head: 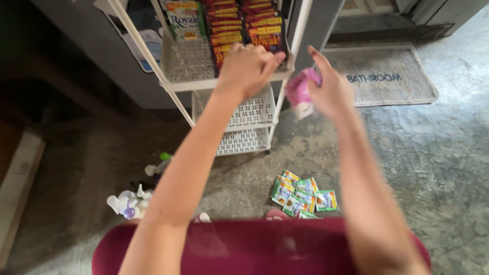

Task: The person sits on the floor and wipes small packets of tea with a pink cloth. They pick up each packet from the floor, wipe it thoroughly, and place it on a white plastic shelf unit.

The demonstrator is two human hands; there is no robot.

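Observation:
My left hand [248, 66] reaches into the top tier of a white plastic rack [224, 84], with its fingers closed on the red and yellow packets [257, 31] standing there. My right hand [330, 91] is raised to the right of the rack and holds a small pink sachet [299, 92], which is blurred. A green and white packet [184, 19] stands at the left of the same tier.
Several small green sachets [303, 196] lie in a pile on the concrete floor. A grey doormat [387, 76] lies at the back right. White and purple plastic items [130, 202] sit on the floor at the left. A maroon garment [254, 247] fills the bottom edge.

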